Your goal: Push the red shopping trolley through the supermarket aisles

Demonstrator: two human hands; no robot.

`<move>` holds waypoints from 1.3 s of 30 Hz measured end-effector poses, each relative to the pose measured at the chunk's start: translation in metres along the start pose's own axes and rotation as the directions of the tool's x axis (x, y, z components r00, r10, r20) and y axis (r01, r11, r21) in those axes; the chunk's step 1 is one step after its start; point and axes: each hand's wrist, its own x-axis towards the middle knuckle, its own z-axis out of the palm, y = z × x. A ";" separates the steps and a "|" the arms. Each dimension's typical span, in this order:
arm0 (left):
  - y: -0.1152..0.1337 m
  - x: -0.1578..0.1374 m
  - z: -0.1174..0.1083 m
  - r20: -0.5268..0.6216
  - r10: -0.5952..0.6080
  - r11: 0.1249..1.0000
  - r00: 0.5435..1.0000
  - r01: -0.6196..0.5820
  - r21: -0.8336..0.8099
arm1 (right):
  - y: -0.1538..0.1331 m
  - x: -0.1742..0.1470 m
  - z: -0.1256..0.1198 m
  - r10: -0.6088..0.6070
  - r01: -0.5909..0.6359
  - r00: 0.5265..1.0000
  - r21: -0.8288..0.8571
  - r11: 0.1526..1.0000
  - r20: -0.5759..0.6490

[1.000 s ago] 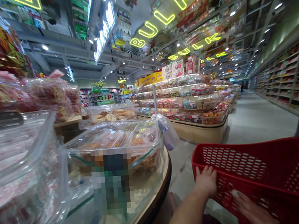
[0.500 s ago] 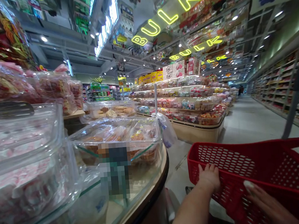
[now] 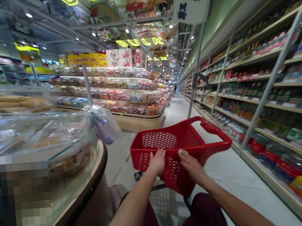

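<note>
A red plastic shopping cart (image 3: 167, 157) with perforated walls stands sideways in front of me, its handle pointing right. My left hand (image 3: 158, 163) is on the near rim, its fingers bent over the edge and closed on it. Just to the right, my right hand (image 3: 192, 163) lies against the outside of the near wall. Its fingers are stretched out, with the tips close to the rim, and something white shows at one fingertip. The visible part of the basket's inside holds nothing I can make out.
At left, a curved display counter (image 3: 102, 158) carries covered baked goods, and a plastic bag (image 3: 104, 123) hangs at its corner. Ahead stands a tiered bulk display (image 3: 138, 122). Long stocked shelves (image 3: 278, 104) line the right side, with an aisle floor (image 3: 175, 106) between. A pole holds a bear flag (image 3: 191, 10).
My view has swung right, bringing the cart to the middle and the shelves further in. My right hand has come up against the cart wall; my left stays at the rim.
</note>
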 end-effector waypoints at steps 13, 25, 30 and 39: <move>0.009 0.001 0.008 -0.049 -0.032 0.998 0.998 0.035 0.049 | 0.006 -0.036 -0.016 -0.022 0.023 0.998 -0.025 0.999 0.064; 0.022 0.004 0.010 -0.049 -0.022 0.998 0.999 0.025 0.065 | 0.031 -0.052 -0.056 0.084 -0.113 0.967 -0.110 0.988 -0.242; 0.023 0.005 0.010 -0.045 -0.023 0.997 0.999 0.026 0.066 | 0.043 -0.053 -0.076 0.199 -0.239 0.925 -0.089 0.967 -0.323; 0.022 0.003 0.011 -0.037 -0.025 0.996 0.999 0.028 0.088 | 0.043 -0.049 -0.074 0.115 -0.126 0.972 -0.045 0.991 -0.203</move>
